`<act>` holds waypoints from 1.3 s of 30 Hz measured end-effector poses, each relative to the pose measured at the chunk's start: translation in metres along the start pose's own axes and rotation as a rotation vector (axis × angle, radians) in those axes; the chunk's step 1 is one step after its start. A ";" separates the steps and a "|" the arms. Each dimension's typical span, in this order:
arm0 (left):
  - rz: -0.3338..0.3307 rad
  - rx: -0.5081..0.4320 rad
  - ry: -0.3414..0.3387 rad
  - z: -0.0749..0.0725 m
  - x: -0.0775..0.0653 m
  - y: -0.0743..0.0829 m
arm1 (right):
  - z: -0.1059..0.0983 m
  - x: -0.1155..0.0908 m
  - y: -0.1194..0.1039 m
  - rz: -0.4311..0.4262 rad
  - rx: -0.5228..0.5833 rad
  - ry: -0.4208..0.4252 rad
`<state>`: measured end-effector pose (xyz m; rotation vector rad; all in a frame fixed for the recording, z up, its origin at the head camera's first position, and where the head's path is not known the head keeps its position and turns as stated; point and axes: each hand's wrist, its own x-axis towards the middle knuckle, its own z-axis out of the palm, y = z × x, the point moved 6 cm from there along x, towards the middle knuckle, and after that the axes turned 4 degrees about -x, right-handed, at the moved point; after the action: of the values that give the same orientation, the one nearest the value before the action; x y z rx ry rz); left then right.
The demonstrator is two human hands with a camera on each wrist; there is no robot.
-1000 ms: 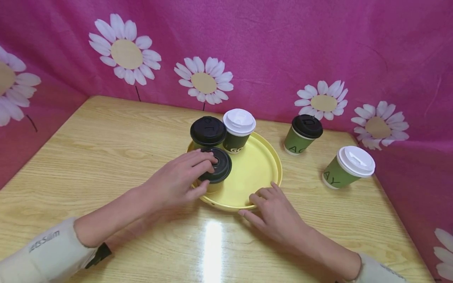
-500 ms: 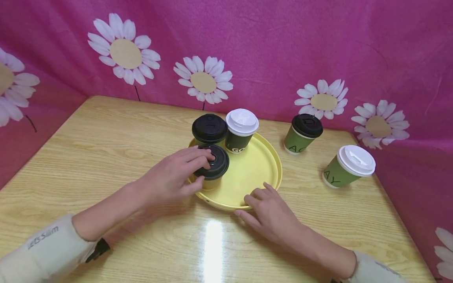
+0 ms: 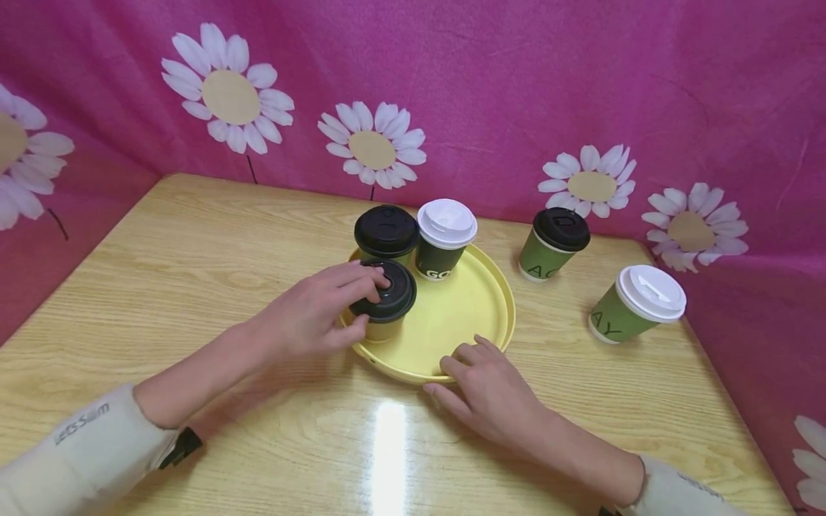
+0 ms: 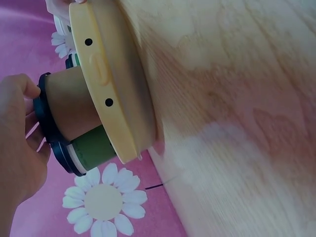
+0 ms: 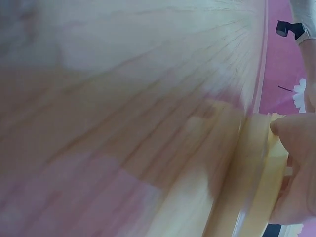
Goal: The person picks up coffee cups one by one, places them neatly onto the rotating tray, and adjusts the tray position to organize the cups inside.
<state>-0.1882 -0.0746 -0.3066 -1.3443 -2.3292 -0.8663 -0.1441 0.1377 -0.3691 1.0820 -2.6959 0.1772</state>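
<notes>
My left hand (image 3: 316, 308) grips the black lid of a brown paper coffee cup (image 3: 386, 328), fingers over the top and thumb at the near side. That cup stands upright at the left of a round yellow tray (image 3: 452, 330). Behind it on the tray are a dark green cup with a black lid (image 3: 387, 231) and a dark cup with a white lid (image 3: 445, 244). My right hand (image 3: 493, 394) pinches the tray's front rim, thumb outside and fingers inside. In the left wrist view the brown cup (image 4: 71, 101) shows beside the tray's wall (image 4: 101, 81), which has two dark holes.
On the table right of the tray stand a green cup with a black lid (image 3: 548, 247) and a green cup with a white lid (image 3: 632, 304). A pink cloth with daisies (image 3: 490, 86) hangs behind and at the sides of the wooden table (image 3: 245, 244).
The tray has turned slightly clockwise. The brown cup under my left hand shifted left and back, the two rear cups went right, and my right hand slid left along with the rim.
</notes>
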 end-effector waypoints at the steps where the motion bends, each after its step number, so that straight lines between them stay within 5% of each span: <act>1: -0.001 -0.005 -0.001 0.000 0.000 -0.001 | 0.000 0.000 0.000 -0.002 -0.001 -0.001; 9: -0.023 -0.027 -0.014 -0.001 0.001 -0.002 | -0.002 0.001 0.000 -0.021 -0.039 0.016; 15: -0.044 -0.028 -0.023 -0.001 0.000 -0.002 | -0.002 -0.001 0.005 -0.023 -0.053 -0.054; 27: -0.016 -0.025 -0.009 0.000 0.001 -0.001 | -0.011 -0.007 0.046 -0.159 -0.087 0.025; 39: -0.010 -0.027 0.001 0.000 0.001 -0.001 | -0.011 -0.010 0.085 -0.271 -0.038 -0.014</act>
<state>-0.1897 -0.0749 -0.3067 -1.3434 -2.3332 -0.9045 -0.1945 0.2075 -0.3631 1.4250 -2.5189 0.0704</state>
